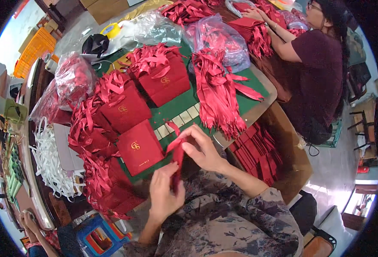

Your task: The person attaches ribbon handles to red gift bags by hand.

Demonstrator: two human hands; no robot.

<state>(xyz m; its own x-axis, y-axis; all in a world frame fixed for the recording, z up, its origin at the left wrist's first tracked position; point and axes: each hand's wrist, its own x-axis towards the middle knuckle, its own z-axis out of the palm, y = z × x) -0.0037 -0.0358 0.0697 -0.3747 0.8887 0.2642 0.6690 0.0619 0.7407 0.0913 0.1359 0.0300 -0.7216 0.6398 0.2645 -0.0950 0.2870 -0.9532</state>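
A red ribbon (pixel 178 155) spanned both hands at the green table's (pixel 259 80) near edge, its long axis running from the person toward the far edge. The right hand (pixel 204 150) pinched its upper part, the left hand (pixel 164 190) its lower. White tiles (pixel 188 116) lay beyond; a flat red bag (pixel 140 148) crowded its left, a ribbon bundle (pixel 216 94) the right corner.

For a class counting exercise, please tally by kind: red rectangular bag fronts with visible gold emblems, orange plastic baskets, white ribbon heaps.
Red rectangular bag fronts with visible gold emblems: 3
Orange perforated plastic basket: 1
Tangled white ribbon heap: 1
Total: 5
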